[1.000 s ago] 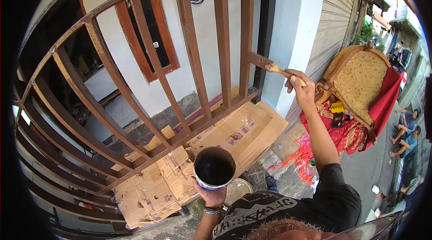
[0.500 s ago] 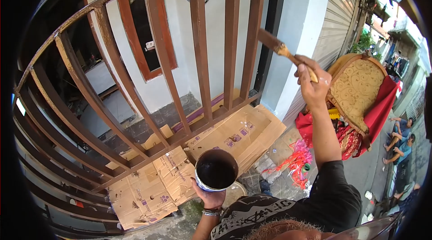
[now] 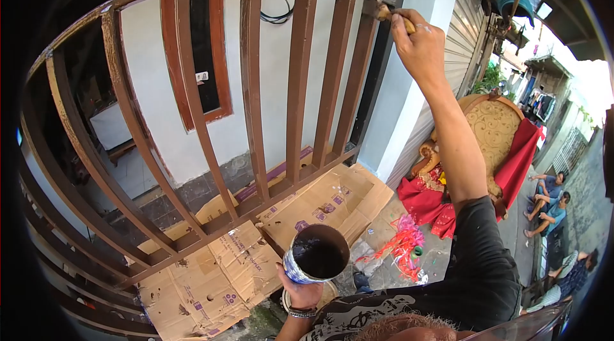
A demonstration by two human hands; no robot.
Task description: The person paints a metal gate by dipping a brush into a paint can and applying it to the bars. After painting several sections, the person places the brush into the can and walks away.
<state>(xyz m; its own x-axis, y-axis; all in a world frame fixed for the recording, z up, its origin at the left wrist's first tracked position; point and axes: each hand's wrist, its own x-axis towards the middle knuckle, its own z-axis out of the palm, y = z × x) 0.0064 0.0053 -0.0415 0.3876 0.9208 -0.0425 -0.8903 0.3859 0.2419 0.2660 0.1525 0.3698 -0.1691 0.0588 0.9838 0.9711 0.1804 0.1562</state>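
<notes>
Outdoors, right hand (image 3: 421, 47) closes round brush (image 3: 407, 24), angled up-left toward the end bar (image 3: 358, 66) | bar runs upright, left of that nearer hand | half-open left hand (image 3: 302, 294) cups can (image 3: 294, 269) well below.

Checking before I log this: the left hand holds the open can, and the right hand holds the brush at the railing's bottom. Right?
No: the head view shows the brush at the top of the railing, not its bottom. The right hand does hold it, and the left hand holds the open can.
</notes>
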